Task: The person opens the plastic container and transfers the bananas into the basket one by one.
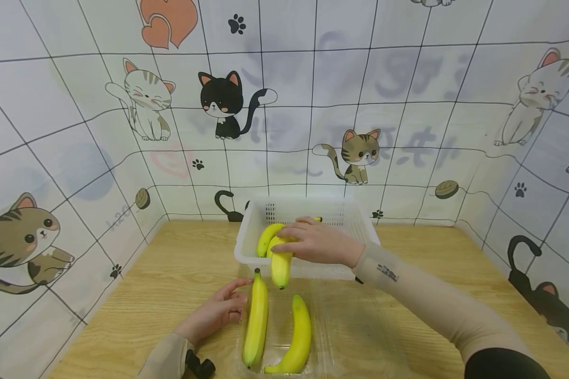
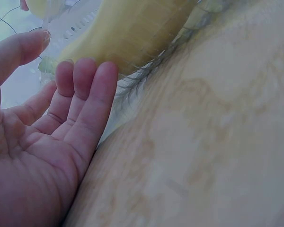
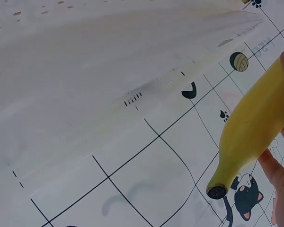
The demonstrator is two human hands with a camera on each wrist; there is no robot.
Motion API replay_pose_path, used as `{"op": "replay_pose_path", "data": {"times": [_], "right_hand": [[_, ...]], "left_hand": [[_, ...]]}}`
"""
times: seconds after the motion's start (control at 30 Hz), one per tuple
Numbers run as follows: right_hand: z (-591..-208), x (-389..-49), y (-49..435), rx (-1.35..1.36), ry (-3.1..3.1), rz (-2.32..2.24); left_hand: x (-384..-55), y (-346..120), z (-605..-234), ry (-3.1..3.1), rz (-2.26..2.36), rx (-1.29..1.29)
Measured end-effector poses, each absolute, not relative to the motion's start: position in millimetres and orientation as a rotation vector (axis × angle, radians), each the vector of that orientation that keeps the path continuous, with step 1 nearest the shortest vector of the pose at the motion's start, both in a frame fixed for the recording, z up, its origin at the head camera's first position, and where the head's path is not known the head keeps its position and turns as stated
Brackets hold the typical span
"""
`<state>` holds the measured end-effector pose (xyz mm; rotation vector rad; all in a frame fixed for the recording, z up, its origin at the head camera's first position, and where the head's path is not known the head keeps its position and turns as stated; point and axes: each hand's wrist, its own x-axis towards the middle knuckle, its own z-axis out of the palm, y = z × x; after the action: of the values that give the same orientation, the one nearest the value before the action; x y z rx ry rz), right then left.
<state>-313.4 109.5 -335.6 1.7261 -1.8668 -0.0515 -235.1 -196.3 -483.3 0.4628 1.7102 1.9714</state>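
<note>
While a banana is pinched by the right hand, its middle is covered by the fingers. It is held over the white basket's near rim, its green tip pointed down toward the person. More bananas are seen inside, but they are partly blocked and cannot be counted. In the clear tray, whose right edge is hardly seen, a straight banana is laid lengthwise, stem away, beside a curved banana. The left hand, fingers loosely bent, is placed by the tray's left wall.
</note>
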Motion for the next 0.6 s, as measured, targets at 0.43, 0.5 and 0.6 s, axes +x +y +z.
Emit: {"op": "replay_pose_path", "data": {"times": [0.43, 0.5, 0.6], "right_hand": [[-333.2, -326.8, 108.8, 1.72, -1.869, -0.058], [-332.0, -328.3, 109.6, 1.715, -1.87, -0.06], [-330.7, -330.7, 111.4, 1.712, -1.865, -0.052]], "left_hand": [[-236.2, -196.9, -485.2, 1.701, 1.974, 0.484], [-236.0, -196.6, -485.1, 1.702, 1.977, 0.477], [-235.3, -196.1, -485.1, 1.703, 1.982, 0.469]]}}
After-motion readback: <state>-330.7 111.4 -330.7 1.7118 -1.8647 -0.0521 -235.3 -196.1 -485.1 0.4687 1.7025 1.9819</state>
